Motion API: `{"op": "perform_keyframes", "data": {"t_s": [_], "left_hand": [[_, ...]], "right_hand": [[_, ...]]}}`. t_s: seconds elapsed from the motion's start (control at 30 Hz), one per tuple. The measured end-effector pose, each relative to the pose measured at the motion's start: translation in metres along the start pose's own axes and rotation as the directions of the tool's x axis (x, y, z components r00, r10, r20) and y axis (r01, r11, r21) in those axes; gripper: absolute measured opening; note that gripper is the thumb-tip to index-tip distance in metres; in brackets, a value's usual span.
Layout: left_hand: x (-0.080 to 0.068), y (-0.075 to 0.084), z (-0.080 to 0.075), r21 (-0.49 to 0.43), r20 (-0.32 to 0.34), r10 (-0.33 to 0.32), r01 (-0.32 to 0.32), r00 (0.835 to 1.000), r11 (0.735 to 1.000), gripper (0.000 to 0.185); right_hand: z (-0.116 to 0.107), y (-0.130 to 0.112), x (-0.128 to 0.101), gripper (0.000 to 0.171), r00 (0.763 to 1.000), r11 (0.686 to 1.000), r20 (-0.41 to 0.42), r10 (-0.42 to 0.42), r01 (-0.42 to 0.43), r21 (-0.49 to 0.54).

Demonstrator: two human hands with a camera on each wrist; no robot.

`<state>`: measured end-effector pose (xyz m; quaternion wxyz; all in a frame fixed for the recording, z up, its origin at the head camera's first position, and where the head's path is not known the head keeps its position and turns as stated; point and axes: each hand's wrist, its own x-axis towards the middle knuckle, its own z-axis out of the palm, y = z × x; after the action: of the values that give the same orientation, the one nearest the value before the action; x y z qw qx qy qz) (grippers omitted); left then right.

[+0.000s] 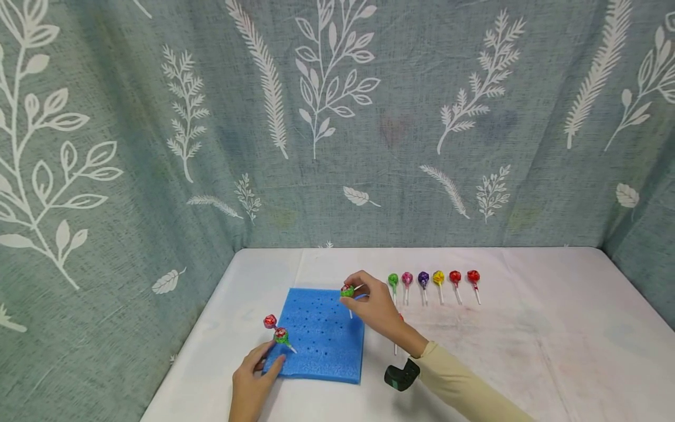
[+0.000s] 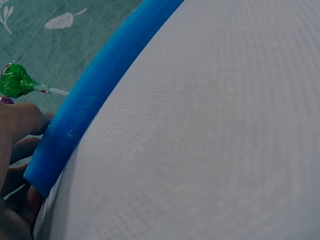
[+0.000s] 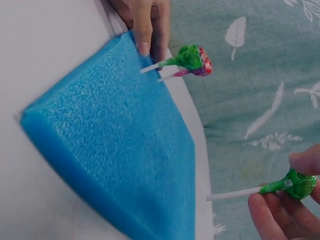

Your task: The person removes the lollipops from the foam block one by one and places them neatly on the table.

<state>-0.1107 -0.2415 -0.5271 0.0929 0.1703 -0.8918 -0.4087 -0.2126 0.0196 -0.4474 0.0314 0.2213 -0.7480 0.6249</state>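
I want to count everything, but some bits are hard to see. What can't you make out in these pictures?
- Head view: the row of six lollipops is too small to read their wrappers.
- Head view: a stick near the right hand is partly hidden by the wrist.
- Left wrist view: the left hand is cut off by the edge; the blue foam block shows only its side.
- Right wrist view: the foam's holes are too blurred to count.

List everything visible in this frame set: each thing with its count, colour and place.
foam block: 1, blue with rows of holes, on the table in front of the person.
lollipops in the foam: 2, one red, one green, standing at the block's left edge.
held lollipop: 1, green, over the block's far right corner.
row of lollipops: 6, green, pink, purple, yellow, red, red, lying right of the block.
tablecloth: 1, white.
curtain: grey-green, white leaf print, behind.
left hand: touches the block's near left corner.
right hand: pinches the held lollipop.
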Motion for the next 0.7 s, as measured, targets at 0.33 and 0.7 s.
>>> {"op": "perform_keyframes", "data": {"t_s": [0.33, 0.7], "left_hand": [[0.0, -0.001, -0.001, 0.01, -0.013, 0.009, -0.009, 1.0, 1.0, 0.048], [0.0, 0.001, -0.001, 0.004, -0.008, 0.002, -0.002, 1.0, 1.0, 0.048]], "right_hand": [[-0.018, -0.029, -0.016, 0.021, 0.999, 0.999, -0.029, 0.037, -0.037, 0.006], [-0.027, 0.007, -0.014, 0.024, 0.995, 0.999, -0.088, 0.048, -0.048, 0.0]]}}
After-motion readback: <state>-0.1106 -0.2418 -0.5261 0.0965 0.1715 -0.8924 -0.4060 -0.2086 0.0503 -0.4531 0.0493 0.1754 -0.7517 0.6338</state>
